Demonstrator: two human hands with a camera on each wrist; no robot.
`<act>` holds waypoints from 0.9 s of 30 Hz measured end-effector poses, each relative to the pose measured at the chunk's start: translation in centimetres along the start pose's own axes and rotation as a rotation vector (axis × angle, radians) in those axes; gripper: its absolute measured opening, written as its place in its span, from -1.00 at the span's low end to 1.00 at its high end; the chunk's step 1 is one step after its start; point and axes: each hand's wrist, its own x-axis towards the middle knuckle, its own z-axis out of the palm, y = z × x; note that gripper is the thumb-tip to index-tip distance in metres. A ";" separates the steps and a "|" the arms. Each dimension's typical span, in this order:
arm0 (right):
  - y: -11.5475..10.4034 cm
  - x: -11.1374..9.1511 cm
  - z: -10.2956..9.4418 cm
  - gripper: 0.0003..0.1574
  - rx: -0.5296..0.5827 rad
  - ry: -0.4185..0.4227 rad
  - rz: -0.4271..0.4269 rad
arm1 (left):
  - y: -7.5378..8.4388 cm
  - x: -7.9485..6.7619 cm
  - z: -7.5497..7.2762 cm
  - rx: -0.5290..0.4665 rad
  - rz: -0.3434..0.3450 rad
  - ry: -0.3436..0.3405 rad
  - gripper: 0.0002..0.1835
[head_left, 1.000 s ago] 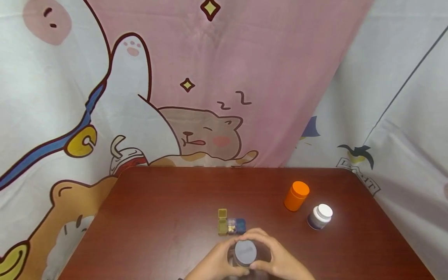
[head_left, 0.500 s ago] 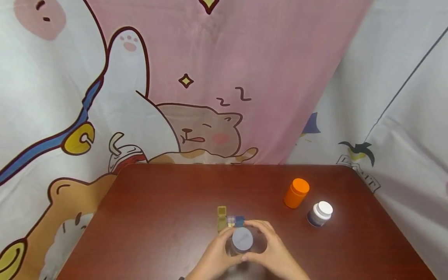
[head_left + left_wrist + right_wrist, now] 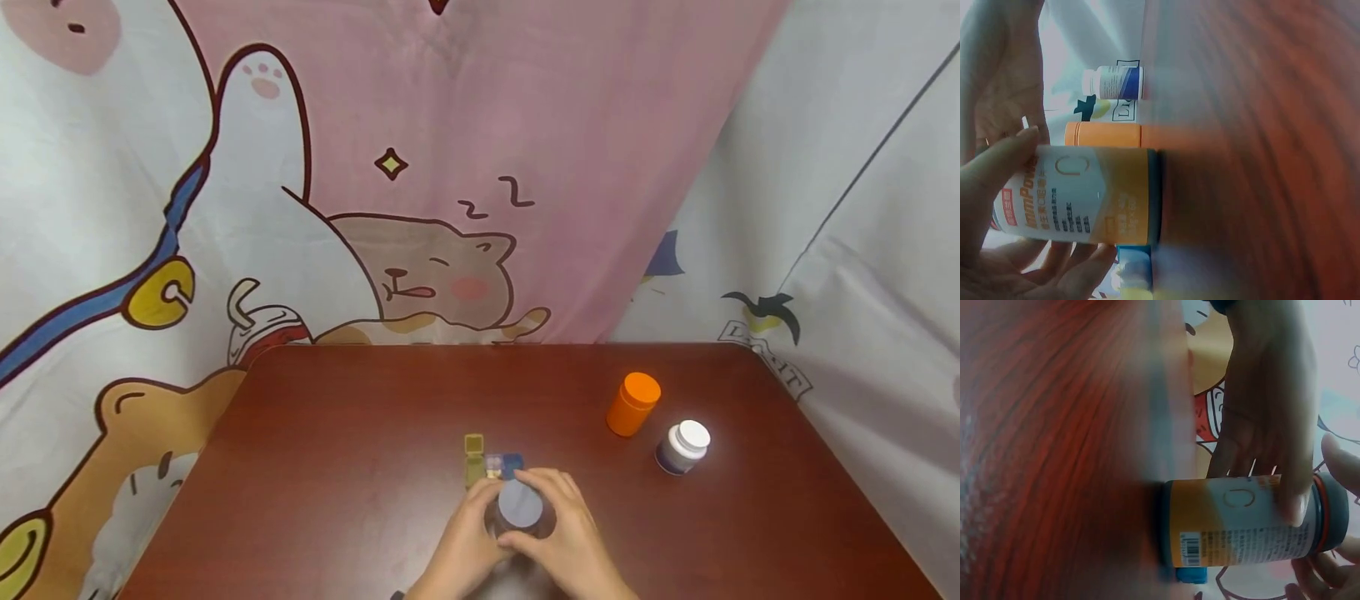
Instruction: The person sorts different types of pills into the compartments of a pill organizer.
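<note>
A supplement bottle [image 3: 1085, 194] with a white and orange label and dark grey lid [image 3: 520, 503] stands upright between both hands, its base at the tabletop. My left hand [image 3: 467, 537] holds the bottle's body, thumb across the label and fingers behind it in the left wrist view. Around the lid end, my right hand [image 3: 566, 533] curls its thumb and fingers, partly cut off in the right wrist view. Just beyond the bottle lies a small pill organizer [image 3: 475, 469]; its yellow-green compartment has a raised lid, its middle holds pills, and the far one is blue.
An orange bottle [image 3: 633, 404] stands upright at the right on the dark red-brown table [image 3: 337, 433]. Beside it, nearer me, is a white bottle [image 3: 682, 447] with a dark blue label. A cartoon-print curtain [image 3: 585, 167] hangs behind the table.
The bottle and both hands have shifted forward, closer to the pill organizer, which they now partly cover. My right hand has drawn in tighter around the bottle. The head view has tilted slightly down.
</note>
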 end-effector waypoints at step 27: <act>1.5 1.0 -3.0 -0.13 0.141 -0.281 -0.086 | 0.1 0.2 -0.4 0.000 -0.053 -0.087 -0.26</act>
